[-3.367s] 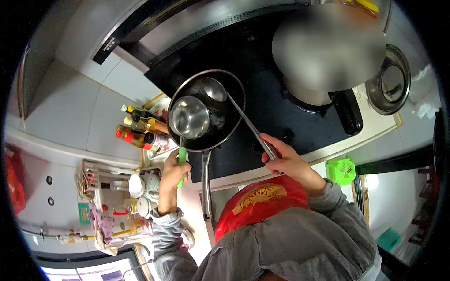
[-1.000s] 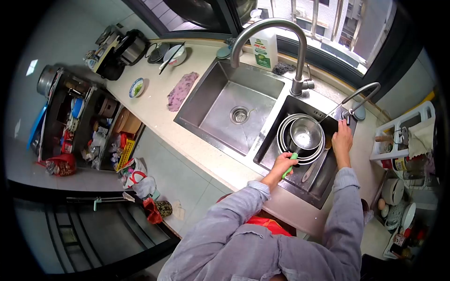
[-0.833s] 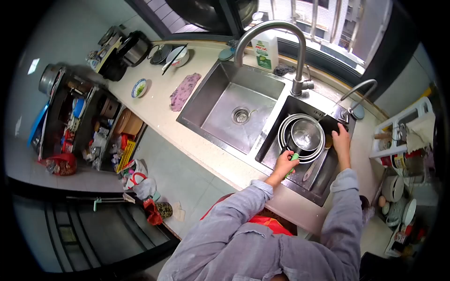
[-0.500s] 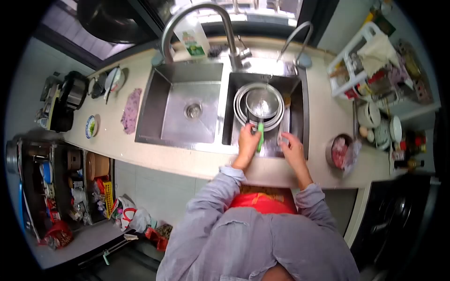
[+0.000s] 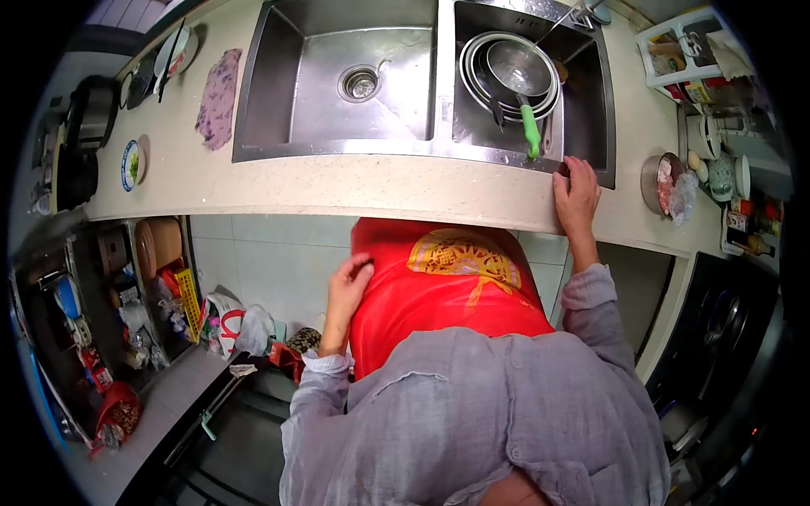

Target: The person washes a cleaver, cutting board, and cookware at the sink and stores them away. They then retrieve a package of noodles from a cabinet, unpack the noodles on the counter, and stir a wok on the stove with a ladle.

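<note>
- Green-handled ladle (image 5: 521,78) in the right basin (image 5: 591,110), its cup inside nested bowls (image 5: 467,72), handle toward the near edge.
- Right hand (image 5: 578,196) resting at the basin's near rim, fingers slightly spread.
- Left hand (image 5: 347,291) beside the red apron (image 5: 439,295), fingers loosely bent.
- Table (image 5: 321,187): pink cloth (image 5: 219,99) left, metal bowl (image 5: 649,182) with pinkish contents right.

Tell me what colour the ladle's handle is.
The ladle's handle is bright green, seen in the head view.

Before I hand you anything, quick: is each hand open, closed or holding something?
Left hand: open, loosely curled, nothing visible in it.
Right hand: open, empty, at the sink front edge.
</note>
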The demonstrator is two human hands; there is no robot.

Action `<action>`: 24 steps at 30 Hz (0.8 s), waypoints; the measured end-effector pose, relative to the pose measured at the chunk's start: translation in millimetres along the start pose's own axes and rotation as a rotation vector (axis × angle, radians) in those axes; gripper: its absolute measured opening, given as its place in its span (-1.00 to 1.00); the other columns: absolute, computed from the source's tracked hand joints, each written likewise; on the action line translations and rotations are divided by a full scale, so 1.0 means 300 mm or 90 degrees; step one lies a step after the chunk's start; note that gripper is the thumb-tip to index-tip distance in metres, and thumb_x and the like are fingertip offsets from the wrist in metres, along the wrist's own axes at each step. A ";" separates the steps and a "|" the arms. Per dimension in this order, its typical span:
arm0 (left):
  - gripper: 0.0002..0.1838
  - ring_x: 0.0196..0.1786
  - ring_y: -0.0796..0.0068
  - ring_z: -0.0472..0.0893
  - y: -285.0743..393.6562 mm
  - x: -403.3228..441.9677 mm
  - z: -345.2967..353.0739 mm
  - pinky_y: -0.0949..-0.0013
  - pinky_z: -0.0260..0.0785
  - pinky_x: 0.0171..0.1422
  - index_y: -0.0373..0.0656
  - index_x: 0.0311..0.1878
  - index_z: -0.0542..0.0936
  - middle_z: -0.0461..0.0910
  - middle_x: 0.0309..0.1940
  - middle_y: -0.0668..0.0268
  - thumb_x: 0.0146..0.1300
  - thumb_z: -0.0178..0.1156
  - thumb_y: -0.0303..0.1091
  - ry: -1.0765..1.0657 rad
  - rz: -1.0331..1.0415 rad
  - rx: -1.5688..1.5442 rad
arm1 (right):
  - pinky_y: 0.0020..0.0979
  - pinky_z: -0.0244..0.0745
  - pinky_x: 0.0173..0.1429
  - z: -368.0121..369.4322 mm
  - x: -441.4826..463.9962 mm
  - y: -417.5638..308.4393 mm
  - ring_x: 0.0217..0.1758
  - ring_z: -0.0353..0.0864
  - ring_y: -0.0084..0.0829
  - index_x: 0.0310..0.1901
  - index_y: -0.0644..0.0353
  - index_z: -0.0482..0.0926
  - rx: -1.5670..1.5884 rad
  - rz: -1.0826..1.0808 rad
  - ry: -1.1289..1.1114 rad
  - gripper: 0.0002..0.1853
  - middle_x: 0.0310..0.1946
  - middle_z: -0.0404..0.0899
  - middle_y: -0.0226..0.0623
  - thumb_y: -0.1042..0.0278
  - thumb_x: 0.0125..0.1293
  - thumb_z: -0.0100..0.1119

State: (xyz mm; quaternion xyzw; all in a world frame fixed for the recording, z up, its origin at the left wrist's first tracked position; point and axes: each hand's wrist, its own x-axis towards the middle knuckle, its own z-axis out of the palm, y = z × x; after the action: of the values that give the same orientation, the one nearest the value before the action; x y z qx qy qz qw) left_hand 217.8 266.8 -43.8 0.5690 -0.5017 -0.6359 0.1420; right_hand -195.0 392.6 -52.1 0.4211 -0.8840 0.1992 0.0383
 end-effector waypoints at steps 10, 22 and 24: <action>-0.66 -0.07 0.47 0.50 -0.059 -0.046 -0.116 0.44 0.32 0.08 -0.31 0.02 0.45 0.53 -0.11 0.22 0.30 -0.03 -0.27 -0.181 -0.275 -0.128 | -0.15 0.14 0.19 0.039 -0.011 -0.026 0.16 0.32 -0.19 -0.05 0.11 0.46 -0.063 -0.014 0.105 -0.64 -0.04 0.46 -0.30 0.25 0.08 0.09; -0.65 -0.18 0.48 0.54 -0.070 -0.070 -0.179 0.46 0.35 -0.05 -0.30 -0.07 0.51 0.57 -0.21 0.26 0.30 -0.06 -0.20 -0.177 -0.268 -0.115 | -0.14 0.12 0.22 0.029 -0.029 -0.027 0.22 0.25 -0.17 -0.02 0.14 0.45 -0.046 0.009 0.094 -0.63 0.03 0.41 -0.24 0.24 0.12 0.06; -0.65 -0.21 0.51 0.53 -0.068 -0.072 -0.189 0.48 0.35 -0.07 -0.30 -0.10 0.53 0.57 -0.23 0.28 0.30 -0.06 -0.20 -0.180 -0.122 0.029 | -0.14 0.11 0.22 0.027 -0.030 -0.026 0.23 0.24 -0.17 -0.02 0.14 0.45 -0.045 0.010 0.091 -0.63 0.04 0.40 -0.23 0.24 0.13 0.06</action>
State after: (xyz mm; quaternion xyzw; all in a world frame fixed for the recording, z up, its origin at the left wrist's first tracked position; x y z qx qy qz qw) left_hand 281.5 265.3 -38.9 0.5221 -0.4746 -0.7086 -0.0045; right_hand -182.5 391.6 -59.1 0.3970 -0.8890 0.1977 0.1144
